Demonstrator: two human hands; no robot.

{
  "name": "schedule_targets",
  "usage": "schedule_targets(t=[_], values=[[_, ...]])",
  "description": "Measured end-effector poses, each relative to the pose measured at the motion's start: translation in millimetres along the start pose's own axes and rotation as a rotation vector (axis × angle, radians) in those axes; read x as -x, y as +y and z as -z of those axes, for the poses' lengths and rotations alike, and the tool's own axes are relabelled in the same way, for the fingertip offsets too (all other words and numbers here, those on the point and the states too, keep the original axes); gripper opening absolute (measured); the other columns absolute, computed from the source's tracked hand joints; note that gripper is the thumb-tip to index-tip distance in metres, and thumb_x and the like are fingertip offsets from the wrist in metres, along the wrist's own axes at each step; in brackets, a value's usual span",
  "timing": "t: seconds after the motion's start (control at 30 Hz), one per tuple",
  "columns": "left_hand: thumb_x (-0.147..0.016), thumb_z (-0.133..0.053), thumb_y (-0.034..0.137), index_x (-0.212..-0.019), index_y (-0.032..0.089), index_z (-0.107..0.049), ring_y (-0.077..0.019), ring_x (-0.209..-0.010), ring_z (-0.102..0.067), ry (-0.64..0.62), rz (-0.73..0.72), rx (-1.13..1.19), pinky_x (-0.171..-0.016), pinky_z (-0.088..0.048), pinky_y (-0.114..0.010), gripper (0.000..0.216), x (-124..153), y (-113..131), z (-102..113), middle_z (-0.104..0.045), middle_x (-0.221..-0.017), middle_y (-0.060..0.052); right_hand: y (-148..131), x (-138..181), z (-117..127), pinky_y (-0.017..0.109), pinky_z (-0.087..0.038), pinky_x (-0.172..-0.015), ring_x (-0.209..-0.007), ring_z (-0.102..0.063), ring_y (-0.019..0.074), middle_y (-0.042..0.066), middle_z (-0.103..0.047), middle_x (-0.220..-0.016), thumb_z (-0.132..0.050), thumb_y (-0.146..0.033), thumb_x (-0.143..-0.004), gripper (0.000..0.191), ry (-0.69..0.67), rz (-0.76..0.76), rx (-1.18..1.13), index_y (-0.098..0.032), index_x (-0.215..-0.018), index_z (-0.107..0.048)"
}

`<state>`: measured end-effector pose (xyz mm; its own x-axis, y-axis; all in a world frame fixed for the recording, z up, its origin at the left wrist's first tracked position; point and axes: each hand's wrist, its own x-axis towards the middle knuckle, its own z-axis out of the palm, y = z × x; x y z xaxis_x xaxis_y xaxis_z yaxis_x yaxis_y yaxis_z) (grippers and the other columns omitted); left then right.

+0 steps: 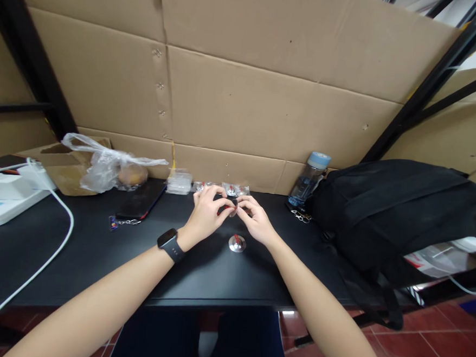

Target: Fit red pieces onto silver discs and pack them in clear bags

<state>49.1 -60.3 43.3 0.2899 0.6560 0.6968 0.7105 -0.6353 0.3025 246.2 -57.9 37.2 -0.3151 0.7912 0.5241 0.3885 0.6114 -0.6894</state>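
My left hand (208, 212) and my right hand (255, 219) meet over the middle of the desk, fingertips close together. Both pinch a small finger cymbal (233, 204) with red on it, seen nearly edge-on and mostly covered by the fingers. Just below the hands, another finger cymbal (237, 245), a shiny domed metal disc with a red strap, lies flat on the black desk (214, 280). Behind the fingers, several more cymbals in clear bags (231, 190) lie along the cardboard wall, partly hidden. A stack of clear plastic bags (179, 181) sits left of them.
A bottle with a blue lid (309, 175) and a black backpack (394, 211) stand on the right. Leftward are a dark flat case (142, 200), a knotted plastic bag (104, 166), a cardboard box (71, 175) and a white cable (65, 237). Cardboard (243, 108) walls the back.
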Motion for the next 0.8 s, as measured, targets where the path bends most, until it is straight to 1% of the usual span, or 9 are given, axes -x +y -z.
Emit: schedule_targets(t=[0.1,0.17,0.2,0.27,0.37,0.47,0.63,0.8], values=[[-0.096,-0.057,0.037,-0.096,0.028,-0.074,-0.0276,-0.115,-0.051,0.016,0.039,-0.006,-0.098,-0.031,-0.044,0.019,-1,0,0,-0.061,-0.114,-0.007,4,-1,0,0.031,-0.053,-0.082,-0.105,-0.061,0.0203,0.008,-0.059,-0.117,-0.057,-0.033,-0.094,0.019,0.012,0.006,0.099,-0.021,-0.086,-0.068],[-0.099,-0.052,0.034,-0.104,0.028,-0.071,-0.026,-0.113,-0.052,0.037,0.084,-0.003,-0.096,-0.032,-0.043,0.021,0,-1,-1,-0.061,-0.114,-0.006,6,-1,1,0.033,-0.051,-0.086,-0.108,-0.06,0.0219,0.008,-0.06,-0.117,-0.058,-0.029,-0.092,0.015,0.007,0.015,0.197,-0.021,-0.084,-0.068],[-0.099,-0.051,0.033,-0.107,0.028,-0.07,-0.0256,-0.113,-0.052,0.029,0.086,0.003,-0.096,-0.032,-0.043,0.021,0,-1,-2,-0.062,-0.115,-0.006,8,-1,2,0.035,-0.05,-0.089,-0.109,-0.058,0.0227,0.008,-0.06,-0.116,-0.059,-0.028,-0.091,0.013,-0.002,0.021,0.247,-0.021,-0.083,-0.068],[-0.097,-0.054,0.036,-0.111,0.03,-0.07,-0.026,-0.115,-0.051,-0.04,0.038,0.022,-0.095,-0.033,-0.042,0.022,1,-3,-4,-0.062,-0.117,-0.005,10,0,3,0.04,-0.048,-0.095,-0.113,-0.056,0.0242,0.008,-0.06,-0.117,-0.061,-0.025,-0.089,0.01,-0.033,0.033,0.331,-0.022,-0.083,-0.068],[-0.092,-0.061,0.038,-0.106,0.03,-0.072,-0.0281,-0.118,-0.047,-0.146,-0.037,0.034,-0.096,-0.034,-0.043,0.02,2,-3,-7,-0.062,-0.122,-0.005,12,2,4,0.045,-0.044,-0.102,-0.116,-0.053,0.0256,0.008,-0.059,-0.119,-0.063,-0.023,-0.089,0.008,-0.098,0.04,0.407,-0.023,-0.084,-0.069],[-0.088,-0.064,0.035,-0.096,0.028,-0.073,-0.029,-0.119,-0.046,-0.181,-0.03,0.032,-0.095,-0.034,-0.044,0.014,4,-4,-9,-0.062,-0.122,-0.004,13,3,4,0.046,-0.044,-0.103,-0.116,-0.051,0.026,0.009,-0.058,-0.121,-0.064,-0.023,-0.089,0.008,-0.144,0.035,0.435,-0.022,-0.082,-0.069],[-0.087,-0.067,0.035,-0.098,0.029,-0.073,-0.0294,-0.119,-0.044,-0.224,-0.004,0.026,-0.093,-0.034,-0.046,0.014,7,-9,-17,-0.063,-0.123,-0.003,10,2,5,0.045,-0.043,-0.104,-0.116,-0.052,0.0252,0.008,-0.058,-0.121,-0.063,-0.023,-0.09,0.009,-0.123,0.043,0.407,-0.022,-0.083,-0.069],[-0.087,-0.069,0.043,-0.088,0.033,-0.077,-0.0305,-0.119,-0.042,-0.284,0.02,0.045,-0.091,-0.034,-0.046,0.013,7,-18,-24,-0.064,-0.122,-0.001,8,2,7,0.045,-0.042,-0.103,-0.117,-0.052,0.0251,0.007,-0.058,-0.124,-0.063,-0.024,-0.09,0.01,-0.113,0.04,0.392,-0.022,-0.082,-0.068]])
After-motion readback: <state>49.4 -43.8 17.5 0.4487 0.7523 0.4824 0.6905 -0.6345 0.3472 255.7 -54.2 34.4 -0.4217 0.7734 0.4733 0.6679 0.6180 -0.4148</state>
